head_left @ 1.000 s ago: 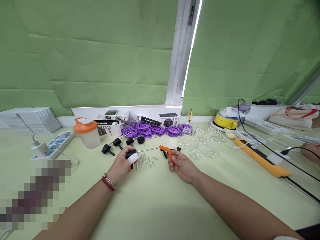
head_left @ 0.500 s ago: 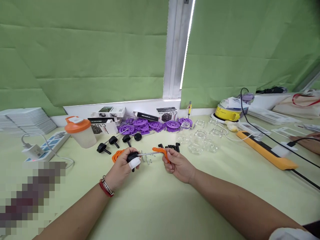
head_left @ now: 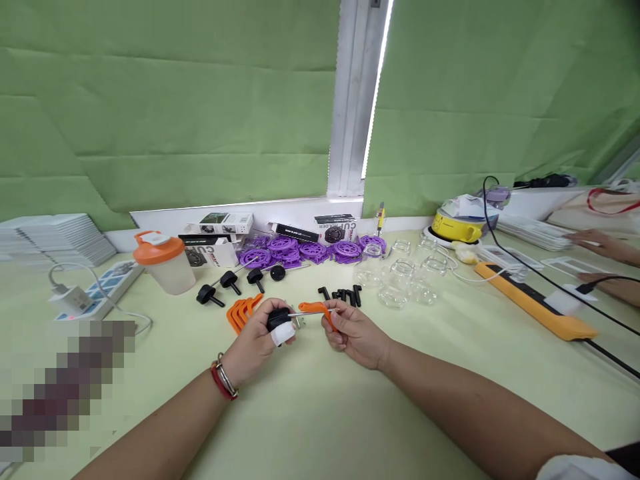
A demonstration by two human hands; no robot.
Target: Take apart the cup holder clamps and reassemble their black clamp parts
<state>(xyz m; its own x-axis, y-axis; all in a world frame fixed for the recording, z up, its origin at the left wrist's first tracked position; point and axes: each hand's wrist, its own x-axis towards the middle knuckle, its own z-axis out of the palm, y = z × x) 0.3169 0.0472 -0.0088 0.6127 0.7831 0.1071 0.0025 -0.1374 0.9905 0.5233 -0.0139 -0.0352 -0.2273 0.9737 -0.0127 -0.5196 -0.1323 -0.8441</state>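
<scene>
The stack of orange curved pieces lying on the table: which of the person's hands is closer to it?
Left. The left hand, gripping a black knob, sits right beside the orange stack. The right hand, holding another orange piece, is farther off on the other side.

Orange-lidded shaker (head_left: 164, 265) far left of hands; purple wheels (head_left: 300, 251) beyond; glass jars (head_left: 400, 280) right; power strip (head_left: 533, 307) farther right.

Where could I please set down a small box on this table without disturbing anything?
The pale green table is bare in front of both hands, between the forearms. Another free patch lies between the clear glass jars and the long orange power strip. The back edge is crowded: purple plastic wheels, black knobbed bolts.
</scene>
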